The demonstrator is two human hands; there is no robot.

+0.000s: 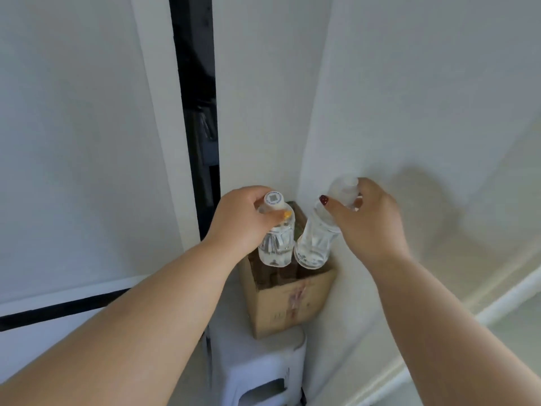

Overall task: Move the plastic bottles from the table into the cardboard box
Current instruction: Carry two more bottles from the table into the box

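White walls meet in a corner, split by a dark vertical gap point(199, 118). A clear bottle point(276, 238) is gripped near its cap by the left hand point(243, 221), a second bottle point(317, 238) by the right hand point(371, 221), both above the open cardboard box point(287, 300), which is set on a white stool point(257, 370).

The two plastic bottles are clear; the left bottle point(276, 241) has a white cap point(274, 199) printed with a grey square code. The cardboard box point(288, 300) is brown with faded reddish markings, on a white stool point(257, 364). Thumbnails show yellow on the left hand point(243, 221) and dark red on the right hand point(371, 221).
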